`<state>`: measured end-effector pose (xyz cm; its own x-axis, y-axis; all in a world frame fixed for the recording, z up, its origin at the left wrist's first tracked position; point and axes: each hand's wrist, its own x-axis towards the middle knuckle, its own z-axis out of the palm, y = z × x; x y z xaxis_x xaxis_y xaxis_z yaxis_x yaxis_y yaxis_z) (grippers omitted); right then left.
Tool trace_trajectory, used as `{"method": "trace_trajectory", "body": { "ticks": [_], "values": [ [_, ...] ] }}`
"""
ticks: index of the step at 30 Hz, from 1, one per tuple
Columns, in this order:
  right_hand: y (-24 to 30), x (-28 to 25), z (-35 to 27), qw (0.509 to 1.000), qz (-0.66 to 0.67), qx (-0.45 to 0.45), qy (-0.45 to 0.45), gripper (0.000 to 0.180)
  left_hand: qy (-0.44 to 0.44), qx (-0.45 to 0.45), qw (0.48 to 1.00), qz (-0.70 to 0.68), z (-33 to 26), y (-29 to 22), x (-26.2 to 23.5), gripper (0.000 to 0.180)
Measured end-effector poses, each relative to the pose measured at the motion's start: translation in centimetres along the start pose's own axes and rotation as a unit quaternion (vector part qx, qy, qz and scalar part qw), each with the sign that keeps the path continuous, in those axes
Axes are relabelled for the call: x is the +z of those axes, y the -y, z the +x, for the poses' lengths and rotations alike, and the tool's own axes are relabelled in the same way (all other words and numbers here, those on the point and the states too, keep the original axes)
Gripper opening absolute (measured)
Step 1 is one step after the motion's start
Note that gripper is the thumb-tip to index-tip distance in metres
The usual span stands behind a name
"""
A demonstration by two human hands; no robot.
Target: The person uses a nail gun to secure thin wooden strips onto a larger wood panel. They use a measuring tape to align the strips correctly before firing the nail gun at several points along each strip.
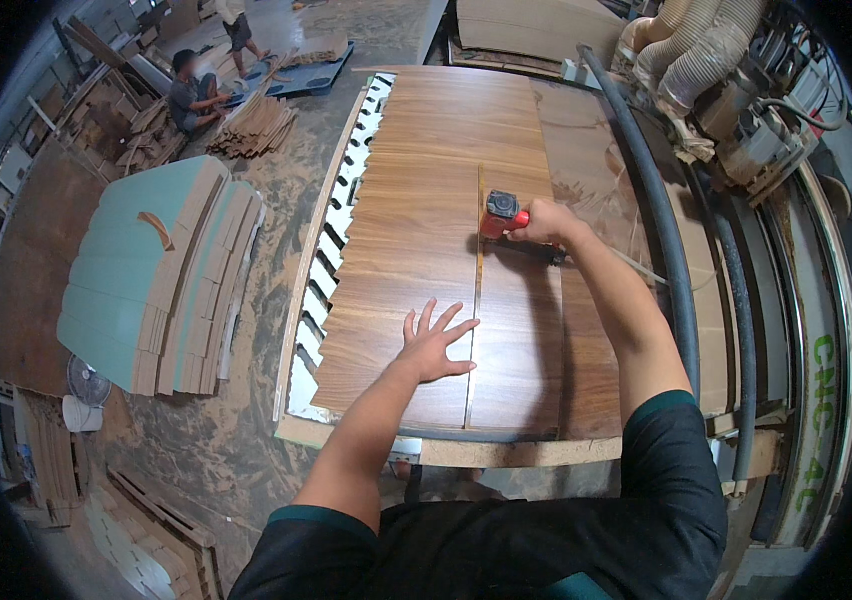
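Note:
My right hand is wrapped round the handle of a red and black nail gun. The tool stands over a narrow wooden strip that runs lengthwise along a wood-grain panel. Whether its nose touches the strip is hidden from above. Nearer to me, my left hand lies flat with fingers spread, its thumb and fingertips at the strip's left edge. Along the panel's left side, jagged edges lie over a white and black slotted surface.
Stacked green-faced boards stand on the floor at left, near a small fan. Dark pipes and a machine rail flank the table's right. Large hoses hang at far right. Two people work beyond, near scattered board pieces.

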<state>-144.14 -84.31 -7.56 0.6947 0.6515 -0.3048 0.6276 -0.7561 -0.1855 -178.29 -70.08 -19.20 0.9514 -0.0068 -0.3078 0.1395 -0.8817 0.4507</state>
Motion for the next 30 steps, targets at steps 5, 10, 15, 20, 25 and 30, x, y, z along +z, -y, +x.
{"method": "trace_trajectory", "body": {
  "ticks": [5,10,15,20,25,30],
  "values": [
    [-0.6,0.2,0.0,1.000,-0.004,-0.014,-0.016,0.059,-0.015,0.009,1.000,-0.001,0.2,0.1,0.4,0.100],
    [-1.6,-0.3,0.7,1.000,0.006,0.006,-0.012,0.063,-0.033,0.022,0.999,-0.010,0.5,0.5,0.9,0.101],
    [-2.1,-1.3,2.1,0.998,0.014,0.058,0.009,0.073,-0.034,0.021,0.999,-0.017,0.6,0.7,1.0,0.102],
    [-2.0,-1.2,3.3,1.000,-0.010,0.021,-0.018,0.070,-0.029,0.021,0.999,-0.020,0.6,0.5,1.0,0.102],
    [-1.6,-2.0,3.8,0.999,-0.026,0.033,0.008,0.067,-0.021,0.015,0.999,-0.020,0.6,0.4,0.7,0.102],
    [-0.5,-2.5,3.4,1.000,-0.007,0.022,0.013,0.065,0.004,-0.003,1.000,-0.011,0.3,0.1,0.1,0.099]
  ]
}}
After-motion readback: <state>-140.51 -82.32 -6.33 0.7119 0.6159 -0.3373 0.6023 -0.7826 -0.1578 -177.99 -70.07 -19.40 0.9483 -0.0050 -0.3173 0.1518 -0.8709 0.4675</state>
